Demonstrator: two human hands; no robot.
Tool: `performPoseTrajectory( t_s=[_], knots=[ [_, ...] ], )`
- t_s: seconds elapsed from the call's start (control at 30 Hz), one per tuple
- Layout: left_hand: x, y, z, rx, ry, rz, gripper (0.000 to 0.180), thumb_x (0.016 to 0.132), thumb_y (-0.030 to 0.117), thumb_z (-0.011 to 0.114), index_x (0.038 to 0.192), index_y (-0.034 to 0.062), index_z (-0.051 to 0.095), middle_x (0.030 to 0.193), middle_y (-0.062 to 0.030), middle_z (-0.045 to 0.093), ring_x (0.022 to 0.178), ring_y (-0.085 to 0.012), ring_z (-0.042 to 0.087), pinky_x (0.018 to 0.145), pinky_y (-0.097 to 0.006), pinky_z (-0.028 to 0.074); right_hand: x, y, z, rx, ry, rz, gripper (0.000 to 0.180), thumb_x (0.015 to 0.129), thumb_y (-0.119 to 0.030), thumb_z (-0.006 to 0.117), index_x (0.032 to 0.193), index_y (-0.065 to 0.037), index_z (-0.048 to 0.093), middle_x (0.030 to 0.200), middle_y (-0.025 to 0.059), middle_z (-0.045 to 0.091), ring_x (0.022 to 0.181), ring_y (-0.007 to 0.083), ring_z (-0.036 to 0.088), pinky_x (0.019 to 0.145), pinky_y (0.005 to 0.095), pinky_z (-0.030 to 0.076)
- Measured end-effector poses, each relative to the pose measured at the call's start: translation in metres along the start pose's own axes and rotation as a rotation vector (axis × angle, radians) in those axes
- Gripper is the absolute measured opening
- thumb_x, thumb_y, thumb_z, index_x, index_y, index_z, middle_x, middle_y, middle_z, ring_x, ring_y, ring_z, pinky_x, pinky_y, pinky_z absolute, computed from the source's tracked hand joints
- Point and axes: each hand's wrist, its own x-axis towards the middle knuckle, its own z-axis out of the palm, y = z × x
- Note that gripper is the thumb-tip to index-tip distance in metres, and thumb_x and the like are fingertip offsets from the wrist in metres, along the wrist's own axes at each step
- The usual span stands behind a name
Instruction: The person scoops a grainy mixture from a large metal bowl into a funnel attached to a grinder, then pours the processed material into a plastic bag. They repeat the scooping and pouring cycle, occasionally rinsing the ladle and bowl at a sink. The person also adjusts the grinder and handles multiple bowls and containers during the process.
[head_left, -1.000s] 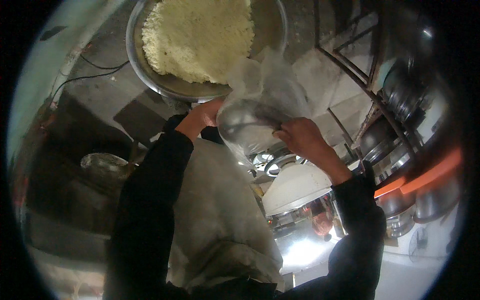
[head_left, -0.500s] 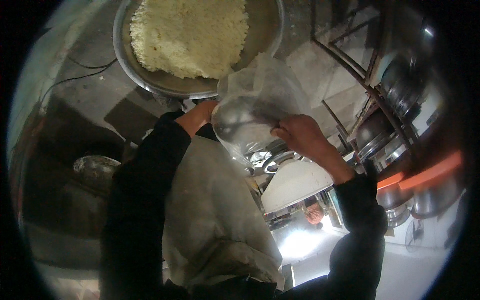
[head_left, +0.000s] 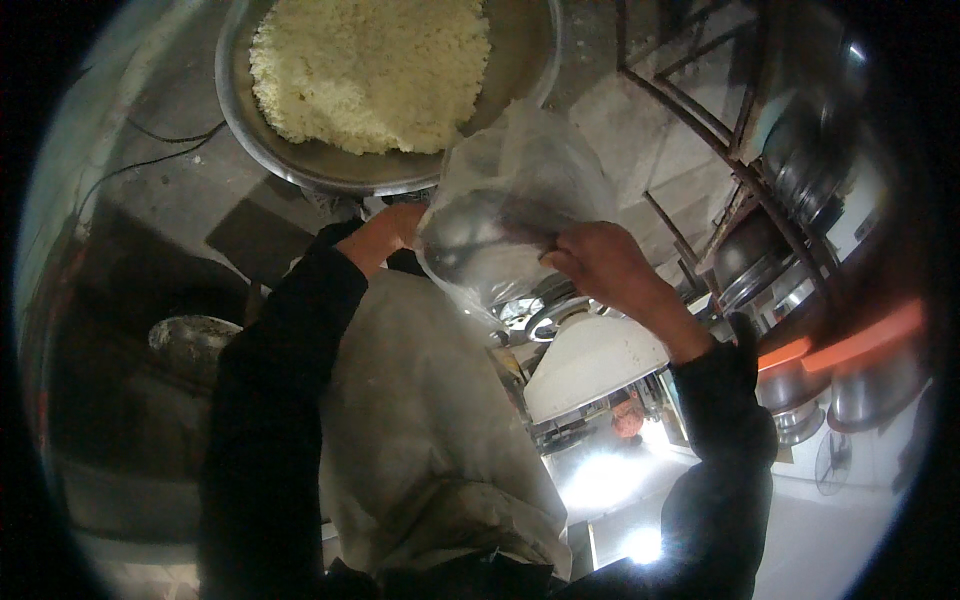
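Right now, a big round metal bowl (head_left: pixel 300 172) has a wide heap of pale yellow crumbs (head_left: pixel 370 75) in it, and a clear plastic bag (head_left: pixel 525 160) is by its near edge, between the two hands, with a dark patch in it that I can't make out. It looks like the step is holding the bag open, so the next move seems to need both sides held apart. The right hand (head_left: pixel 610 265) has its fingers pinched on the bag, but the left hand (head_left: pixel 390 235) has hidden fingertips, so I can't tell their grip.
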Motion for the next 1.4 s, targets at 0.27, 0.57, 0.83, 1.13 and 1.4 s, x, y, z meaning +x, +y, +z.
performPoseTrajectory(
  t_s=[0.27, 0.57, 0.83, 1.13, 1.4],
  knots=[
    [-0.034, -0.012, 0.050, -0.089, 0.082, 0.288, 0.036, 0.096, 0.023, 0.054, 0.124, 0.0021, 0.057, 0.123, -0.0110, 0.061, 0.110, -0.0213, 0.060, 0.094, -0.041, 0.049, 0.002, -0.003, -0.002, -0.007, -0.044, 0.036, 0.030, 0.087, -0.030, 0.064, 0.076, -0.002, 0.063, 0.077, 0.0189, 0.062, 0.076, 0.0381, 0.060, 0.069, 0.0467, 0.046],
    [-0.016, -0.020, 0.036, 0.020, 0.092, 0.432, 0.038, 0.097, 0.026, 0.051, 0.128, 0.0037, 0.054, 0.125, -0.0081, 0.060, 0.114, -0.0212, 0.057, 0.096, -0.041, 0.047, 0.001, 0.001, -0.001, -0.027, -0.024, 0.001, 0.033, 0.087, -0.035, 0.062, 0.076, -0.003, 0.066, 0.080, 0.0182, 0.065, 0.080, 0.0374, 0.063, 0.072, 0.0479, 0.048],
    [-0.032, -0.039, 0.019, -0.270, 0.576, 0.634, 0.035, 0.099, 0.028, 0.051, 0.129, 0.0093, 0.051, 0.131, -0.0072, 0.055, 0.117, -0.0244, 0.054, 0.102, -0.044, 0.042, 0.002, -0.004, -0.004, -0.032, -0.025, -0.008, 0.033, 0.087, -0.032, 0.062, 0.075, -0.001, 0.063, 0.077, 0.0203, 0.062, 0.076, 0.0396, 0.060, 0.070, 0.0479, 0.046],
    [-0.060, -0.041, 0.043, -0.386, 0.510, 0.859, 0.034, 0.099, 0.033, 0.050, 0.128, 0.0150, 0.046, 0.123, -0.0039, 0.053, 0.116, -0.0243, 0.049, 0.095, -0.046, 0.044, 0.000, -0.003, -0.003, -0.016, -0.027, 0.014, 0.032, 0.087, -0.031, 0.062, 0.076, -0.002, 0.064, 0.077, 0.0211, 0.063, 0.077, 0.0396, 0.061, 0.070, 0.0478, 0.047],
    [-0.046, -0.033, 0.045, -0.311, 0.275, 0.835, 0.034, 0.099, 0.032, 0.048, 0.126, 0.0121, 0.053, 0.122, -0.0065, 0.058, 0.110, -0.0248, 0.057, 0.095, -0.038, 0.047, 0.003, 0.006, 0.004, -0.007, 0.014, -0.042, 0.033, 0.088, -0.033, 0.060, 0.078, -0.003, 0.066, 0.076, 0.0201, 0.063, 0.077, 0.0391, 0.062, 0.071, 0.0476, 0.048]
  ],
)
